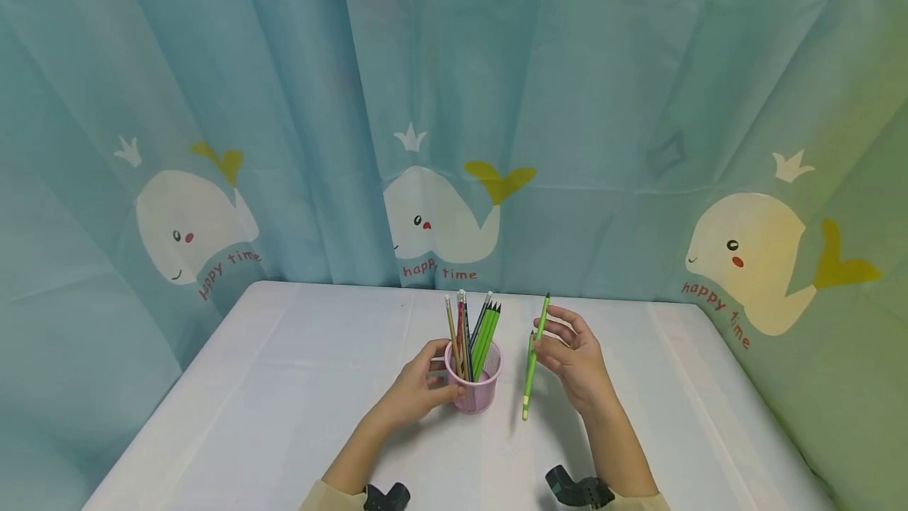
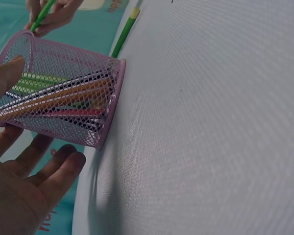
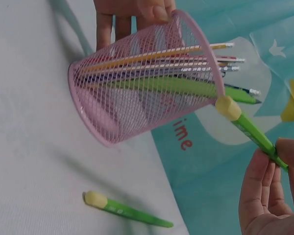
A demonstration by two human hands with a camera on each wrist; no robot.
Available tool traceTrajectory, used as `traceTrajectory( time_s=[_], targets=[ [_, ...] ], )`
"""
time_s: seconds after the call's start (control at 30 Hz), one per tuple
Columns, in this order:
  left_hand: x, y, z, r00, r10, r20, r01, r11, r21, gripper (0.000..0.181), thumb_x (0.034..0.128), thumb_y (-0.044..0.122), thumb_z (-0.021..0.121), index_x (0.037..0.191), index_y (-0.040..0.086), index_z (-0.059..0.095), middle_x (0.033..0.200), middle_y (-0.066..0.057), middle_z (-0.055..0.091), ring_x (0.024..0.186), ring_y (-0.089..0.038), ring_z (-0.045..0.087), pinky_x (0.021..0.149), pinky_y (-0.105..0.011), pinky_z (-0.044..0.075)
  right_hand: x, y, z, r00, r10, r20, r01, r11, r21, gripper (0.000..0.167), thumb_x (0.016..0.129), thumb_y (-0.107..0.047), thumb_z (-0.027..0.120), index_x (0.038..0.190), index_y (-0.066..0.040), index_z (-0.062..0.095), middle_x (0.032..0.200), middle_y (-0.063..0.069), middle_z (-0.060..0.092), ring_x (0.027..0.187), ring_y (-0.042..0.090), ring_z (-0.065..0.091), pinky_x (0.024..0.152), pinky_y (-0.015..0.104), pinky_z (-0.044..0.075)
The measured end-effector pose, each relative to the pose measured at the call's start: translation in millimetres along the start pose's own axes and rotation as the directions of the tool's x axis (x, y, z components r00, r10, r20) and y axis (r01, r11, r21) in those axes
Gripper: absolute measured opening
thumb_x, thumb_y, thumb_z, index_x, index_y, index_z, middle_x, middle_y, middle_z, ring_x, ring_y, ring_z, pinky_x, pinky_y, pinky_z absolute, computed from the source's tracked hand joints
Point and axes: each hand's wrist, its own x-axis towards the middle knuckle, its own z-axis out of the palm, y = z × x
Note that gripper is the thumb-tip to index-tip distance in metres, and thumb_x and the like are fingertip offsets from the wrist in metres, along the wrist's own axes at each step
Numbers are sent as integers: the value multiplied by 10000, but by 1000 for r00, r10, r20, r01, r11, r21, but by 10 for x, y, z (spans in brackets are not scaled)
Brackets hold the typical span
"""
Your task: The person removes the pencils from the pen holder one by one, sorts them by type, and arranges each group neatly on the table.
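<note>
A pink mesh cup [image 1: 477, 397] stands upright on the table, holding several pencils [image 3: 186, 87]; green ones [image 1: 485, 341] have dark tips up. My left hand [image 1: 417, 386] holds the cup's left side, thumb [image 2: 7, 78] near its rim. Right of the cup, my right hand [image 1: 578, 361] pinches a green pencil [image 1: 541, 320], dark tip up and yellow end down, apart from the cup. A second green pencil [image 3: 132, 214] with a yellow end lies on the table below it. In the head view the two pencils overlap.
The white table [image 1: 284, 385] ends at a blue-green curtain [image 1: 603, 101] printed with whales. A dark wrist device [image 1: 578, 489] sits at my right wrist, another [image 1: 387, 497] at my left.
</note>
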Motion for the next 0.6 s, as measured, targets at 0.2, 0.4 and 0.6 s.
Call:
traceTrajectory(
  time_s=[0.2, 0.4, 0.6],
  targets=[
    [-2, 0, 4, 1000, -8, -3, 8, 1000, 1, 694, 849, 141, 779, 1433, 62, 411, 1380, -199, 534, 1242, -396, 568, 1047, -513, 494, 27, 51, -64, 999, 33, -28, -34, 998, -54, 650, 849, 114, 640, 1422, -108, 428, 1207, 91, 640, 1042, 191, 682, 826, 267, 599],
    [1, 11, 3, 1000, -10, -10, 9, 999, -34, 693, 839, 110, 783, 1427, 54, 419, 1389, -210, 523, 1247, -413, 558, 1053, -523, 486, 74, 102, -146, 998, 55, -44, -57, 997, -46, 645, 854, 113, 631, 1432, -86, 425, 1106, 5, 669, 948, 111, 684, 801, 235, 595],
    [-2, 11, 3, 1000, -8, -6, 8, 999, -35, 692, 841, 106, 783, 1424, 47, 417, 1386, -217, 519, 1239, -415, 561, 1052, -516, 489, 117, 184, -224, 994, 70, -86, -77, 994, -83, 642, 848, 104, 640, 1424, -89, 433, 1108, 34, 661, 1003, 183, 690, 787, 235, 596]
  ],
)
